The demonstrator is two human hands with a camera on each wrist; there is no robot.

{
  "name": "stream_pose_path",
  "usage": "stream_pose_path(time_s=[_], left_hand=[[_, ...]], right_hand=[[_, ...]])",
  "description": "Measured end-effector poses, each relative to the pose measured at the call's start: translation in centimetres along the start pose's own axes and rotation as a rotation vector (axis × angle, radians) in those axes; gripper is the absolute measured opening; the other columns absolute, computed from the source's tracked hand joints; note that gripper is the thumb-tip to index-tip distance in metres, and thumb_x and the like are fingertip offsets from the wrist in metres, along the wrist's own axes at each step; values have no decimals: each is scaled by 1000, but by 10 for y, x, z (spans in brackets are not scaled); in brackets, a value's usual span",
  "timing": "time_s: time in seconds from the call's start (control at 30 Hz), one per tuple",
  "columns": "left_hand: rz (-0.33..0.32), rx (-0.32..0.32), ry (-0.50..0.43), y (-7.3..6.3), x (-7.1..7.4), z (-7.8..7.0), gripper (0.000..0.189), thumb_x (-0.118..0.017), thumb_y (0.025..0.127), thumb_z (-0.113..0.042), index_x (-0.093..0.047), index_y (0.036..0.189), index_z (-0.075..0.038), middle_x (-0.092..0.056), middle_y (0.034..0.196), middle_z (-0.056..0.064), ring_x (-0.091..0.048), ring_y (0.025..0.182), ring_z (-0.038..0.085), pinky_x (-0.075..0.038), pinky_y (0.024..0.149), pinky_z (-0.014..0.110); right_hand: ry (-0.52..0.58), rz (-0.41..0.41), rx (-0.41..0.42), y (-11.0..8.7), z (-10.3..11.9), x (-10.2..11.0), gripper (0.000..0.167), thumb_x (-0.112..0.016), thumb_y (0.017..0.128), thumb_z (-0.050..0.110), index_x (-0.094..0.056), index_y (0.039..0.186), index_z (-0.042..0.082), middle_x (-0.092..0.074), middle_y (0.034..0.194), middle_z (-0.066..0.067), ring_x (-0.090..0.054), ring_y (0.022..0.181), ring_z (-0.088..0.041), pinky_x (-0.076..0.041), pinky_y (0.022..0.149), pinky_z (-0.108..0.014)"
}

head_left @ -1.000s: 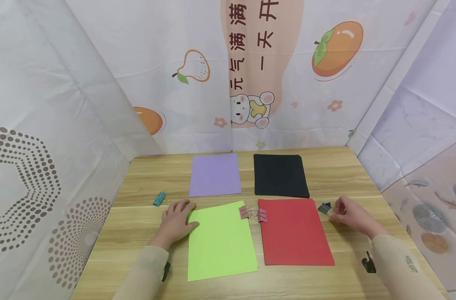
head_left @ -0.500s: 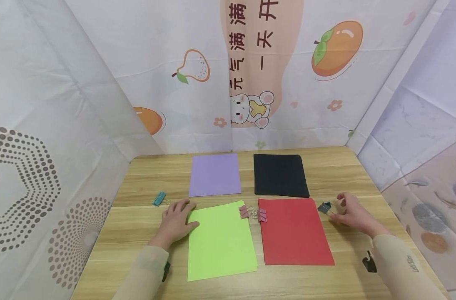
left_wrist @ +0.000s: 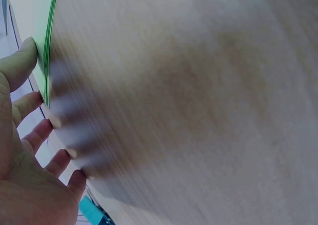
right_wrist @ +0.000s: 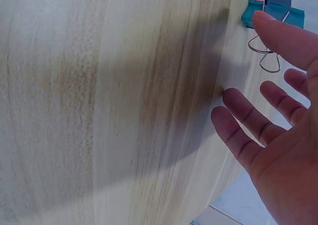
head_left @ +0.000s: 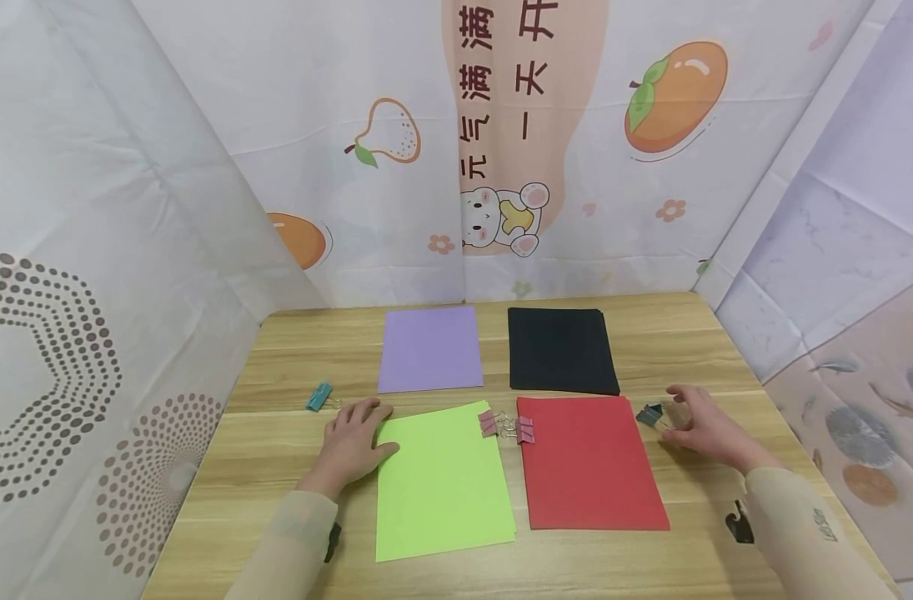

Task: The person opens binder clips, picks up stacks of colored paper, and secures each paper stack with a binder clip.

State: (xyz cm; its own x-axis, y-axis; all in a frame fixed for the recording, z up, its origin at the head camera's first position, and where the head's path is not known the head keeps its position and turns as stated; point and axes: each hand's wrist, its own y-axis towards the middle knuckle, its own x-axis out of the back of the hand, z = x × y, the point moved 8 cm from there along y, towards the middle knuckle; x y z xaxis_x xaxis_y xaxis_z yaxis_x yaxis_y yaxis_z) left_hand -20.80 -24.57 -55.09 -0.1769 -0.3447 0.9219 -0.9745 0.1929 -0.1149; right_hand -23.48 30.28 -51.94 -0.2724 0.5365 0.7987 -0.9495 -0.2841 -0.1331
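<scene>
My left hand (head_left: pixel 349 443) rests with relaxed fingers at the left edge of a lime-green paper stack (head_left: pixel 444 492), thumb over its edge. Just beyond its fingertips lies a teal binder clip (head_left: pixel 318 397), also visible low in the left wrist view. To the right of a red paper stack (head_left: pixel 591 471) sits a dark teal binder clip (head_left: pixel 649 415). Beside that clip, my right hand (head_left: pixel 713 429) has thumb and fingers spread apart. In the right wrist view its thumb overlaps the clip (right_wrist: pixel 296 17), whose wire handles point toward the hand.
A pink binder clip (head_left: pixel 489 423) sits on the green stack's right edge, and another pink clip (head_left: pixel 526 431) on the red stack's left edge. Purple paper (head_left: pixel 431 350) and black paper (head_left: pixel 563 350) lie farther back. Fabric curtains (head_left: pixel 396 217) enclose the wooden table (head_left: pixel 336 342).
My right index finger has lifted away from the dark teal clip and the fingers have spread. The clip stays where it was. My left hand has not moved.
</scene>
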Motion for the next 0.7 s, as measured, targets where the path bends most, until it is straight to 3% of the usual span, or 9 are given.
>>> stream_pose_path(time_s=[0.3, 0.7], left_hand=[[2, 5, -14, 0, 3, -2, 66, -72, 95, -40, -48, 152, -17, -35, 159, 13, -26, 146, 44, -23, 110, 71], [10, 8, -17, -1, 3, -3, 66, -72, 96, -39, -47, 152, -16, -35, 160, 13, -25, 147, 44, -22, 111, 71]], right_hand=[[-28, 23, 20, 3, -4, -4, 79, -84, 84, 15, -36, 140, -15, -43, 130, -38, -57, 104, -43, -54, 87, -58], [-89, 18, 55, 7, -6, -9, 69, -85, 81, 15, -47, 131, -14, -53, 123, -33, -57, 108, -46, -50, 91, -63]])
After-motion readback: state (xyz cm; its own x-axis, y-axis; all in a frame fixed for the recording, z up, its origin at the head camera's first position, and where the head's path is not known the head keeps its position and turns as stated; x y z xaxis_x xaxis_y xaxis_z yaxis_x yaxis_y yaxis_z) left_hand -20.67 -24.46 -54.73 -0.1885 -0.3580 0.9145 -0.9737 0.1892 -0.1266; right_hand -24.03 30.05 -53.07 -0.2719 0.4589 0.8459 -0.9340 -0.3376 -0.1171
